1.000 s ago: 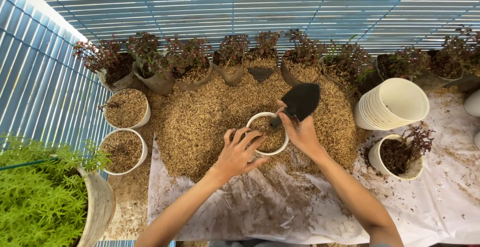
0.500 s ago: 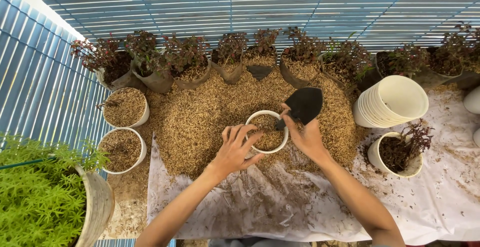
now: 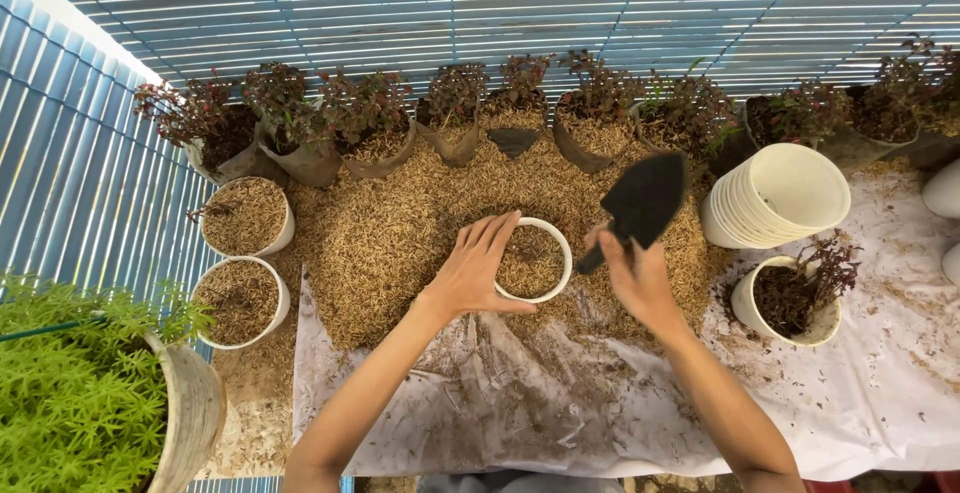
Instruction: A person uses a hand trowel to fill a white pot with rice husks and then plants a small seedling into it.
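Observation:
A small white pot [image 3: 535, 260] filled with tan husk mix stands in the middle of a wide husk pile [image 3: 400, 243]. My left hand [image 3: 478, 268] wraps the pot's left rim, fingers spread along it. My right hand [image 3: 632, 271] is just right of the pot and grips the handle of a black trowel [image 3: 640, 205], whose blade points up and to the right, raised clear of the pot.
A row of dark-leaved plants in soft bags [image 3: 360, 123] lines the back. Two husk-filled white pots [image 3: 245, 215] stand at left. A stack of white pots [image 3: 780, 198] and a planted white pot [image 3: 790, 298] sit at right on a white sheet [image 3: 880, 393]. A green bushy plant [image 3: 70, 393] is near left.
My right hand has carried the trowel from over the pot to the right and away from it. My left hand has closed further round the pot's rim.

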